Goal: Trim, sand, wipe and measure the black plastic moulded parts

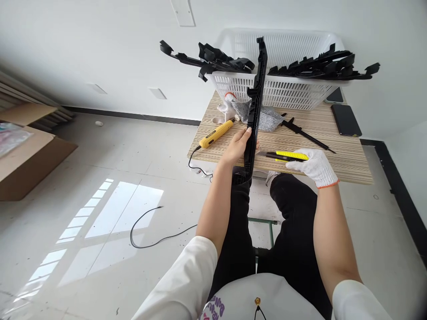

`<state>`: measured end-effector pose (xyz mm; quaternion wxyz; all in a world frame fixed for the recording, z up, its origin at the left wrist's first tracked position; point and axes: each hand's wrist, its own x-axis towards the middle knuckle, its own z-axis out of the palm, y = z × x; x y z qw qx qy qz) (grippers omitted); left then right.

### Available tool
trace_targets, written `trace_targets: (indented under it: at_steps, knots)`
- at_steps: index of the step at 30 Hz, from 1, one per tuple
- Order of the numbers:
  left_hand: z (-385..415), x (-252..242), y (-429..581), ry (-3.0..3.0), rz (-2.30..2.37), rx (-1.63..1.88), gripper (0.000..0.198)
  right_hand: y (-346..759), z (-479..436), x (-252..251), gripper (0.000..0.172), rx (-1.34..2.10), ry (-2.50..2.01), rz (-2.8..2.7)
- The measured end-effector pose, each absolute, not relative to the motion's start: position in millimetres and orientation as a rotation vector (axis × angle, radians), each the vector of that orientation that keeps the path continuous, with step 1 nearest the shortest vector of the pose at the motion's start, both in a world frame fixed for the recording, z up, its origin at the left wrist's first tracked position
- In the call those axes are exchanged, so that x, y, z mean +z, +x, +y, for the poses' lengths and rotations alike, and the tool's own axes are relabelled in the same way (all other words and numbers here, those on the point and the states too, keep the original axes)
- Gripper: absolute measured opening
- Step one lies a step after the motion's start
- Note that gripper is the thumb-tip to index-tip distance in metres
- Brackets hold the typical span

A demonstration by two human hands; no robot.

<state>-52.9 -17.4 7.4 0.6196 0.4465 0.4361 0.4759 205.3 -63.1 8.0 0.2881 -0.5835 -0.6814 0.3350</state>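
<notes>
A long black plastic trim strip (256,104) stands nearly upright over the front of the table, its lower end above my knees. My bare left hand (239,144) is wrapped round its lower half. In a white knit glove, my right hand (313,165) grips a yellow and black utility knife (290,156). The knife's blade points left, towards the strip; whether it touches cannot be told. A yellow corded power tool (216,134) lies on the table left of the strip. Behind the strip are a white glove (227,109) and a grey cloth (271,118).
A white plastic basket (293,95) at the back carries several black strips (320,66) across its rim. Another thin black piece (308,134) and a dark phone (346,120) lie on the wood-grained table (353,164). A cardboard box (30,164) and a black cable (147,246) are on the floor.
</notes>
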Motion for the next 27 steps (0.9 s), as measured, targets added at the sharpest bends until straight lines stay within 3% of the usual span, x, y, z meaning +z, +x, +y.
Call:
trace_targets:
  at_steps: [5,10,21,27]
  knots:
    - [-16,6,-54,1.028,0.862,1.151,0.029,200,-63,12,0.033,0.85,-1.586,-1.835]
    - [-16,4,-55,1.074,0.839,1.141,0.046,198,-61,17,0.034,0.883,-1.608,-1.804]
    - [-14,7,-44,0.97,0.956,1.26,0.03,200,-60,16,0.035,0.919,-1.616,-1.806]
    - [-9,6,-46,0.881,1.092,1.317,0.041,200,-61,16,0.038,0.945,-1.614,-1.814]
